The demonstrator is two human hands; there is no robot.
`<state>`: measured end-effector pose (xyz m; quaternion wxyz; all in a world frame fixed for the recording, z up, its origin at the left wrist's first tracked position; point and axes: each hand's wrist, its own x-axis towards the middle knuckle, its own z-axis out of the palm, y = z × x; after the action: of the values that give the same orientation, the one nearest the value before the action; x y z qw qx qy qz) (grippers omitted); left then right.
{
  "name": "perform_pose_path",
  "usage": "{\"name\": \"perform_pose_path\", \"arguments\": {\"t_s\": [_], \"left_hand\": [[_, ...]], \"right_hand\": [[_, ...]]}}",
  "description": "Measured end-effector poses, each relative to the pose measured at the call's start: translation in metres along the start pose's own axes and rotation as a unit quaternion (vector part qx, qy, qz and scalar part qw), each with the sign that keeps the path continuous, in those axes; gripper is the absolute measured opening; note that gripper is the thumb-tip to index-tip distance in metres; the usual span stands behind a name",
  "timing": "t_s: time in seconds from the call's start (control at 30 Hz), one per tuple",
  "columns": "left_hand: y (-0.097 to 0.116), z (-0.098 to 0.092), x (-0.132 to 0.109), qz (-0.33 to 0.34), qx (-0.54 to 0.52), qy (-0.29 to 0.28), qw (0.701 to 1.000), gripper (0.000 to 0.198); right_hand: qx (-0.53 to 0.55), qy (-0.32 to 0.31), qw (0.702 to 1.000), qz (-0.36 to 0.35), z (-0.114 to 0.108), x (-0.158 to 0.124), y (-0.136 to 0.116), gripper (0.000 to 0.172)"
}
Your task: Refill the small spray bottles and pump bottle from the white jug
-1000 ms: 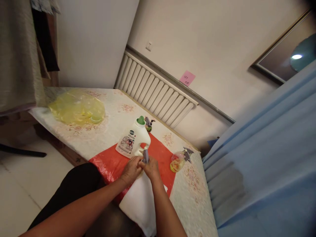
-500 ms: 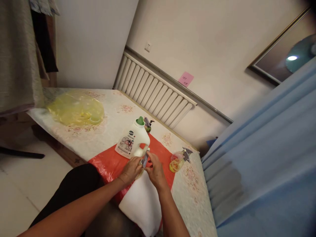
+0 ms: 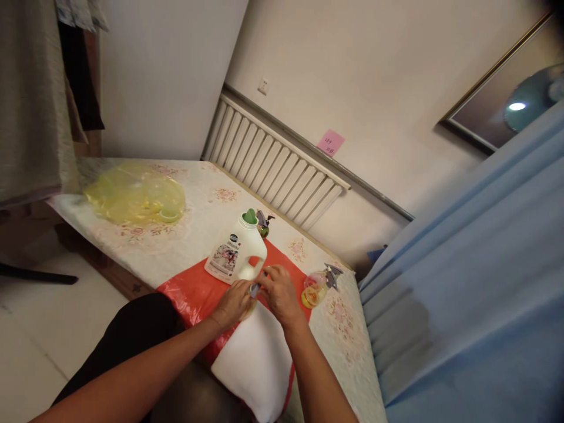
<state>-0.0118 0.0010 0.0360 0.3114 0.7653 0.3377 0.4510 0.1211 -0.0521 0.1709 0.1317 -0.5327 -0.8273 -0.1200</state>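
Honestly a pretty bare-armed setup: the left forearm [image 3: 163, 361] and right forearm [image 3: 312, 364] are showing uncovered, and the left hand [image 3: 231, 301] and right hand [image 3: 281, 292] are going gloveless. Lower down, plain black cloth [image 3: 134, 335] is covering a leg, making one rounded, matte shape. A murky dark patch [image 3: 194, 393] beside it is looking too blurry to read.
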Motion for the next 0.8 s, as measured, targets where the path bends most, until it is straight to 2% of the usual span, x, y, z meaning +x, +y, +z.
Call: {"name": "perform_pose_path", "arguments": {"t_s": [0.17, 0.27, 0.47, 0.6, 0.8], "left_hand": [[0.000, 0.001, -0.002, -0.011, -0.006, 0.006, 1.000, 0.028], [0.000, 0.001, -0.002, -0.013, -0.015, 0.002, 1.000, 0.024], [-0.007, 0.005, -0.002, -0.015, -0.024, 0.008, 1.000, 0.020], [-0.009, 0.009, -0.003, -0.015, -0.023, 0.018, 0.999, 0.017], [-0.002, 0.007, -0.006, -0.023, -0.020, 0.031, 0.999, 0.017]], "right_hand": [[-0.007, -0.058, 0.998, -0.020, 0.001, 0.005, 0.001, 0.011], [-0.011, -0.080, 0.997, -0.009, 0.003, 0.007, -0.002, 0.018], [-0.033, -0.097, 0.994, 0.035, 0.008, 0.011, -0.009, 0.022], [-0.050, -0.112, 0.990, 0.072, 0.012, 0.014, -0.012, 0.017], [-0.072, -0.129, 0.980, 0.134, 0.018, 0.019, -0.018, 0.017]]}}
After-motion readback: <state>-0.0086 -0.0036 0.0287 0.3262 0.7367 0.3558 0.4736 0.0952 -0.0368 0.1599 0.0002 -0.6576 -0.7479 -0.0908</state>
